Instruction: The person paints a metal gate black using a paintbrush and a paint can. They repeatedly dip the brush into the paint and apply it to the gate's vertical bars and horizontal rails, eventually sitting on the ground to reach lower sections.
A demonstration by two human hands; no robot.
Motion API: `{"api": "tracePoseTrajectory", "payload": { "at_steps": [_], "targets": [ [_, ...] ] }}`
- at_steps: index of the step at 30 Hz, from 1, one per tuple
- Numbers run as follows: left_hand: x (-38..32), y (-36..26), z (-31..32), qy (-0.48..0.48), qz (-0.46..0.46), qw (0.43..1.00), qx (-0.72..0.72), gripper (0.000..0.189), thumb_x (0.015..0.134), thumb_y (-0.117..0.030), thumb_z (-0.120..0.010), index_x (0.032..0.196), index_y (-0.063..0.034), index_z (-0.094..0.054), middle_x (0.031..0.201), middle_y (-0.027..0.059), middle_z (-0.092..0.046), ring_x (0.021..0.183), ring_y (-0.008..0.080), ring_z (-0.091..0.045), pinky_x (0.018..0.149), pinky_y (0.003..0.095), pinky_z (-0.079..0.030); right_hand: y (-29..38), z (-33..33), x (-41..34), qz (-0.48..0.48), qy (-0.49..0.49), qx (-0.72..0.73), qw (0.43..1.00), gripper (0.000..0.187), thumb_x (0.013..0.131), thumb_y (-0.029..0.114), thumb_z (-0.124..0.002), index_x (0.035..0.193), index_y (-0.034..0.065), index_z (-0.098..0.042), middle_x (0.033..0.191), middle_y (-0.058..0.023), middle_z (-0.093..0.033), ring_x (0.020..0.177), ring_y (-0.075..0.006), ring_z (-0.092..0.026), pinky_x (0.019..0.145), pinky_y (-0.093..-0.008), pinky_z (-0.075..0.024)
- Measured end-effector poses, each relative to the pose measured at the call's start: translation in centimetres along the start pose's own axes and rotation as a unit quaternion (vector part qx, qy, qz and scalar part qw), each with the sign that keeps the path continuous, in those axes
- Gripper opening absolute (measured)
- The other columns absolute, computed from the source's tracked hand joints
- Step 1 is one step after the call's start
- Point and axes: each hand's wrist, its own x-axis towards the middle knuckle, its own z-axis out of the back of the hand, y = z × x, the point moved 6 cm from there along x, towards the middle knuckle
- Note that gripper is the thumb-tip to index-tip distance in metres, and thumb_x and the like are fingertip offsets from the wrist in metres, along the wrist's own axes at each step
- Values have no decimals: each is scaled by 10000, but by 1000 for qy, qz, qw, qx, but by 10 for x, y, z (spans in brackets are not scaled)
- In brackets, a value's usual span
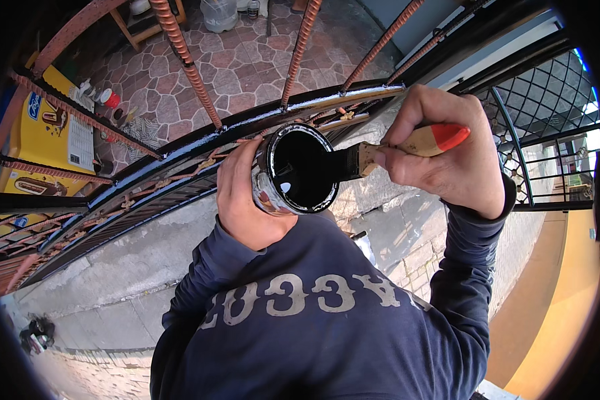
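My left hand is wrapped around the side of an open paint can, whose inside is filled with black paint and whose rim is smeared with it. In my right hand is a flat paintbrush with a wooden, red-tipped handle, pinched between thumb and fingers. Its bristles are black and lie over the can's right rim, dipping into the opening; how deep they reach is hidden in the dark. Just beyond the can runs a black metal rail of a fence, with reddish ribbed bars rising from it.
Behind the bars stand a yellow freezer chest, a red-and-white cup, a striped cloth and a clear plastic container on stone-patterned floor. A black lattice gate is at right. Concrete pavement lies on my side.
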Motion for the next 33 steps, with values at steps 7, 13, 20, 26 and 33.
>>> {"api": "tracePoseTrajectory", "payload": {
  "at_steps": [7,13,20,26,33],
  "targets": [
    [6,1,-1,9,9,1000,-10,934,587,-153,-899,1410,35,-500,1304,232,-593,1200,413,-591,1043,469,-454,13,-7,0,73,50,-39,995,232,650,44,-868,754,32,-661,728,-39,-698,669,-164,-698,635,-272,-541],
    [7,4,5,-12,-7,1000,-11,914,586,-151,-891,1397,37,-512,1295,226,-599,1197,409,-597,1040,471,-458,4,5,10,-25,3,-35,999,235,645,40,-853,728,39,-633,736,-56,-704,684,-162,-702,645,-280,-542],
    [8,3,12,-6,-14,1000,21,927,614,-161,-925,1397,51,-477,1245,226,-638,1136,375,-658,1001,431,-503,20,-20,16,152,186,31,970,167,666,-43,-745,801,39,-691,820,-88,-726,769,-254,-715,700,-330,-559],
    [2,5,12,-22,-27,999,1,904,594,-159,-882,1399,32,-516,1292,233,-599,1204,415,-594,1046,476,-446,11,-20,22,166,325,51,930,154,613,3,-753,746,71,-714,894,-113,-771,843,-260,-754,750,-346,-584],
    [-2,8,15,-33,-20,999,7,883,611,-162,-876,1394,32,-515,1279,235,-602,1176,421,-597,1036,479,-448,23,-10,30,180,238,106,949,136,601,29,-764,718,68,-707,864,-115,-763,786,-256,-750,719,-341,-586]
  ]
}}
